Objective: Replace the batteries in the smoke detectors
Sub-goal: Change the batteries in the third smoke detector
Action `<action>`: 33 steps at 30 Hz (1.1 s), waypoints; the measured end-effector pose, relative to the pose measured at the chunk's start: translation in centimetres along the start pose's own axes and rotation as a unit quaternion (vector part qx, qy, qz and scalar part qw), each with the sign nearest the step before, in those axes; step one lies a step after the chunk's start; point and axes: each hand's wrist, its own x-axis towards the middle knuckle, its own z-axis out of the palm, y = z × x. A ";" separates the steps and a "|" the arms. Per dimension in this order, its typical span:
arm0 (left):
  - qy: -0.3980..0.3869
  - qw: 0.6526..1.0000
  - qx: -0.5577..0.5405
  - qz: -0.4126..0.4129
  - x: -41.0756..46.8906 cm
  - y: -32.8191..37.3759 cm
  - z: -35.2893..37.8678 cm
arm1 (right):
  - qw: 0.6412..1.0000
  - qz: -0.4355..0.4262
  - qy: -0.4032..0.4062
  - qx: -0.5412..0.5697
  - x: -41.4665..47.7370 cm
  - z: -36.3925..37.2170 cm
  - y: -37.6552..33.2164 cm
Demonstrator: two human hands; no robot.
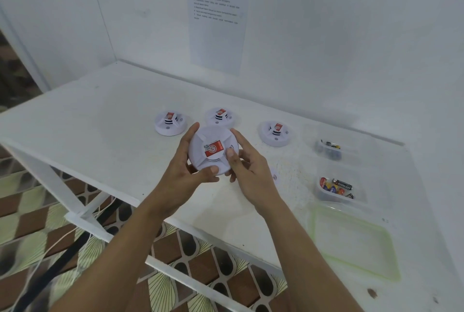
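Observation:
I hold a round white smoke detector [209, 151] with a red label above the white table [105, 120], its top facing me. My left hand [187, 161] grips its left and lower rim. My right hand [244, 161] grips its right side, thumb pressed on the top face. Three more detectors stand on the table behind: one at the left [170, 122], one in the middle [219, 116], one at the right [276, 133]. A clear tub [335, 189] of batteries sits to the right, and a second tub [329, 148] behind it holds dark batteries.
A white piece with a sound-wave mark [275, 176] peeks out beside my right wrist. A clear lid with a green rim [351, 244] lies at the table's near right. A printed sheet [217, 20] hangs on the wall. Patterned floor and cables show below the table's left edge.

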 end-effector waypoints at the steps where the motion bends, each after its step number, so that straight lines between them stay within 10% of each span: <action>1: -0.001 1.000 -0.008 -0.002 -0.1 0.1 -0.2 | 1.000 0.000 -0.001 0.000 0.0 0.2 0.0; 33: -0.032 0.999 0.023 -0.018 -1.1 -0.1 -4.5 | 1.000 0.005 -0.014 0.005 -0.4 3.5 -0.3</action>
